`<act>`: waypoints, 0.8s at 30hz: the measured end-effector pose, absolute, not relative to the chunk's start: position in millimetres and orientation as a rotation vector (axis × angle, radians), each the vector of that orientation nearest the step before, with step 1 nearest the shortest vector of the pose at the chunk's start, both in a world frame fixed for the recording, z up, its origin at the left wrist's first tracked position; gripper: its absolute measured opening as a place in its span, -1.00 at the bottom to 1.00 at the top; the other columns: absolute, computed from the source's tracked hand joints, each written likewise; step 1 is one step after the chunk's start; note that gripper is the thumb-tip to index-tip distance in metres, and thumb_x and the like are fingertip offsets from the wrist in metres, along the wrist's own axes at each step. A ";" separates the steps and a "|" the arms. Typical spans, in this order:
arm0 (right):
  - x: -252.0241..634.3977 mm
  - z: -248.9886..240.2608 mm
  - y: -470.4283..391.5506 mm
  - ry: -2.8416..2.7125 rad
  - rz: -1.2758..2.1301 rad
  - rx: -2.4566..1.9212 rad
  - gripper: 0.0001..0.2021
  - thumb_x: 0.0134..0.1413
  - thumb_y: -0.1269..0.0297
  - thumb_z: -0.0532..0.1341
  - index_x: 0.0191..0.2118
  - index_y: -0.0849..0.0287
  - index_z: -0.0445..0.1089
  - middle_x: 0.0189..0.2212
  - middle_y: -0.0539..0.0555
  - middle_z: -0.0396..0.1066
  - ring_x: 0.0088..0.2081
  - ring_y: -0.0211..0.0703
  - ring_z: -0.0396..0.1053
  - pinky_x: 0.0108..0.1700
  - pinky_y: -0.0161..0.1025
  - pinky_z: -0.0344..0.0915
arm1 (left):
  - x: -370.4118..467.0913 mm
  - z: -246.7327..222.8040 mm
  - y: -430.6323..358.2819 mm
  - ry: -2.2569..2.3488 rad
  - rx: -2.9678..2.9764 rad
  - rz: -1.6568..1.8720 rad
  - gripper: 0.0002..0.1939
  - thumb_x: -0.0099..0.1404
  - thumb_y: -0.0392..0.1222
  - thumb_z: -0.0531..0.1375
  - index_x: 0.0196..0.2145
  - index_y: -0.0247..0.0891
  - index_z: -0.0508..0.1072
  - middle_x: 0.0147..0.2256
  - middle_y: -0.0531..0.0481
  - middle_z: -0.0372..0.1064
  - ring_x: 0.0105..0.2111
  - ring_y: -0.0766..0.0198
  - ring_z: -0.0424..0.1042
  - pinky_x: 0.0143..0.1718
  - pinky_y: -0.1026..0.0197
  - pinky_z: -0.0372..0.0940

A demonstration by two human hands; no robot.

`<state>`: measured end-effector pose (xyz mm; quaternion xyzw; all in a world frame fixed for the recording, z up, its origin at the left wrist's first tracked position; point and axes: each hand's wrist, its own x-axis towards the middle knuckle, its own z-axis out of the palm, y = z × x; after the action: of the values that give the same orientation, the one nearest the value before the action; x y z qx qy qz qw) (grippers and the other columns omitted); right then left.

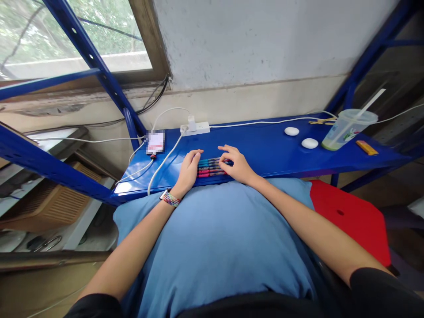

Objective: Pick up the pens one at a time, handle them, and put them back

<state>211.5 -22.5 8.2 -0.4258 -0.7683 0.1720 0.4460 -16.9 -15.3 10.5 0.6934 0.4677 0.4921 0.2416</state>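
Note:
Several pens with blue, dark and pink-red parts lie side by side in a row on the blue shelf, near its front edge. At their left ends rests my left hand, fingers extended and fairly flat, holding nothing that shows. My right hand is over the right ends of the pens, its thumb and index finger curved close together and other fingers stretched out. Whether a pen is pinched between those fingertips is too small to tell. A patterned band circles my left wrist.
A phone with a cable and a white power strip are at the left. Two white oval objects, a plastic cup with a straw and a yellow-orange packet stand or lie right. A blue cushion covers my lap.

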 end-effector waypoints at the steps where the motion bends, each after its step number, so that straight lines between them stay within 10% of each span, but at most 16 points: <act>1: 212.8 9.5 -25.2 -1.956 0.414 -1.012 -0.86 0.18 0.43 0.34 -0.38 0.07 0.55 0.28 0.18 0.52 0.46 0.24 0.25 0.47 0.29 0.17 | -16.9 11.9 -18.9 1.291 1.966 1.355 -0.68 0.60 -0.02 0.06 0.03 -0.13 0.57 0.12 -0.14 0.55 0.24 -0.02 0.44 0.38 -0.12 0.24; 17: 214.0 11.1 -29.0 -2.247 0.310 -0.756 -0.90 0.06 0.42 0.47 -0.33 0.07 0.61 0.24 0.19 0.53 0.45 0.31 0.21 0.44 0.31 0.19 | -13.9 18.0 -37.7 1.262 2.406 1.320 -0.78 0.60 -0.11 0.07 -0.01 -0.14 0.50 0.11 -0.18 0.52 0.26 -0.05 0.36 0.36 -0.17 0.21; 24: 213.2 15.6 -25.8 -1.894 0.358 -0.892 -0.87 0.32 0.25 0.30 -0.27 0.07 0.59 -0.26 0.08 0.64 -0.16 0.01 0.49 0.02 -0.02 0.42 | -12.0 20.7 -38.9 1.273 2.421 1.429 -0.81 0.59 -0.07 0.19 -0.15 -0.11 0.58 -0.16 0.01 0.64 -0.08 0.08 0.56 0.41 -0.16 0.09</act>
<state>213.2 -25.8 15.6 -0.3668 -0.7787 0.1471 0.4873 -12.0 -38.9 20.7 0.7842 0.4124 0.4629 0.0280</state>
